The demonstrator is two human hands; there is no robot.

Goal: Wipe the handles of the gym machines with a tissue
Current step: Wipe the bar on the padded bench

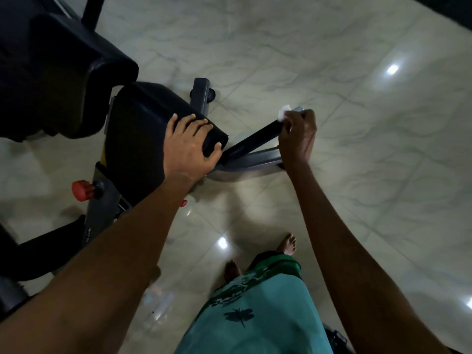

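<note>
Head view: the right hand point(297, 135) is curled around the outer end of the black handle point(258, 139) of the gym machine, pinching a white tissue point(284, 113) against the bar just short of its silver end cap point(298, 108), with the tissue protruding above the fingers. The left hand point(190, 145) rests on the corner of the black seat pad point(150, 123), fingers spread over its top and thumb wrapped over the edge, gripping the pad. A red adjustment knob point(81, 190) projects from the grey frame below the pad, and the machine stands on a pale marbled tile floor point(357, 187).
</note>
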